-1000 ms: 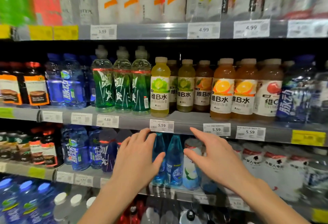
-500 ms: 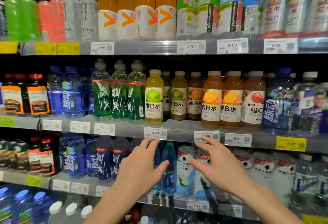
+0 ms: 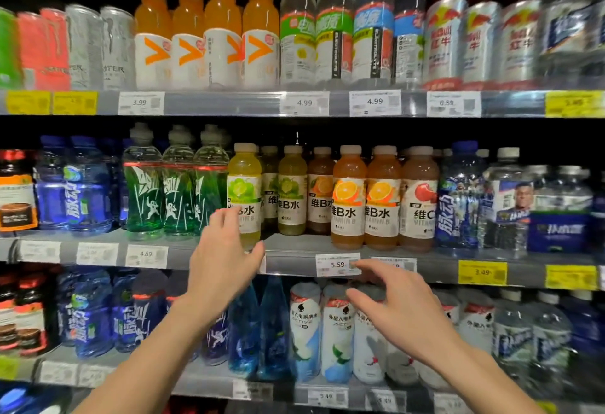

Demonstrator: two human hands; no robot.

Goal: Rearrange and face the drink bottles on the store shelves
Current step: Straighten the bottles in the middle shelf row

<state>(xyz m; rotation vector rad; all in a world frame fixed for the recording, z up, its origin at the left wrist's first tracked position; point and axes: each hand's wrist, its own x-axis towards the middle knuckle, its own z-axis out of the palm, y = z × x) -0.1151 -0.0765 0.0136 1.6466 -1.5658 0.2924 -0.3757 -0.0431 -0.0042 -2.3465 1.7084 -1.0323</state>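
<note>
A yellow-green lime vitamin bottle [image 3: 244, 181] stands at the front edge of the middle shelf [image 3: 294, 243]. My left hand [image 3: 222, 256] is raised in front of its lower label, fingers spread, holding nothing. Behind and to the right stand more lime bottles [image 3: 292, 191], set further back. Orange vitamin bottles [image 3: 348, 197] stand forward at the right. My right hand [image 3: 393, 308] hovers open below the shelf edge, near the 5.59 price tag [image 3: 337, 264].
Green bottles [image 3: 176, 191] stand just left of the lime bottle. Blue bottles [image 3: 82, 191] fill the left. White-labelled bottles [image 3: 337, 335] sit on the lower shelf behind my right hand. Orange drinks [image 3: 222, 36] and cans line the top shelf.
My view has tilted upward. My left hand rose from the lower shelf up to the front lime bottle. My right hand stayed near the price tags, fingers spread.
</note>
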